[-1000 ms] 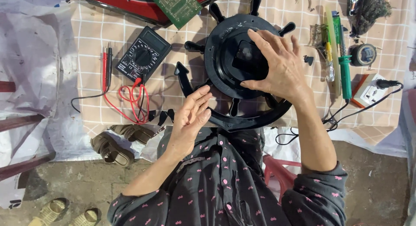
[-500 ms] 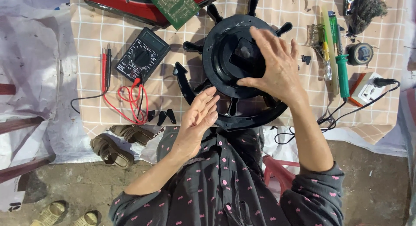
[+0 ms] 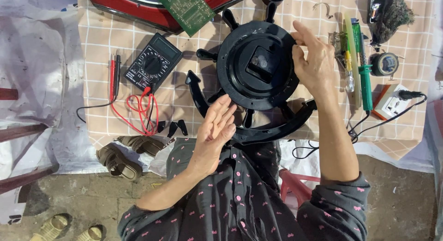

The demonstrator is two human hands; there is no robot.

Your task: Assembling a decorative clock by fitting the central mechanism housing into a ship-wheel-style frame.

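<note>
Open checked cloth (image 3: 194,107) between multimeter (image 3: 152,63) and black wheel-shaped housing (image 3: 258,70).

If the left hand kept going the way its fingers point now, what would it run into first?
Most likely the black round plastic part. The left hand is open, its fingertips pointing up and slightly right at the part's lower rim, almost touching. Contact is hard to judge from overhead.

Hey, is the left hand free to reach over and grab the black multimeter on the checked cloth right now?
Probably yes. The left hand is open and holds nothing, resting at the lower edge of the round black plastic part. The multimeter lies face up to that hand's left, with only checked cloth and its red leads between.
</note>
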